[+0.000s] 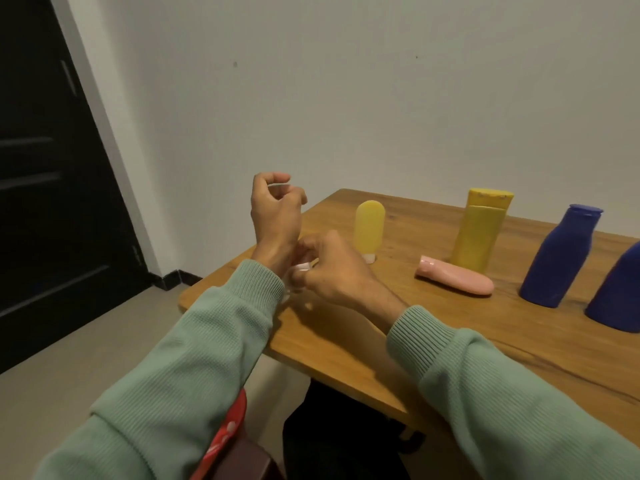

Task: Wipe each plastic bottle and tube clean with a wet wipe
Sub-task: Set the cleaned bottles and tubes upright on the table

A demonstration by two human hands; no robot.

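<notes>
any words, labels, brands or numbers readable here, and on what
None can be read.
No print shows on the yellow tube, yellow bottle, pink tube, blue bottle or edge blue bottle.
The red thing has white marks, too blurred to read.

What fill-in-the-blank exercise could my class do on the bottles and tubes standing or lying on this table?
1. The pink tube lies on its ___.
2. The yellow tube stands upright on its white ___.
3. The tall bottle right behind the pink tube is coloured ___.
Missing words: side; cap; yellow.
</notes>
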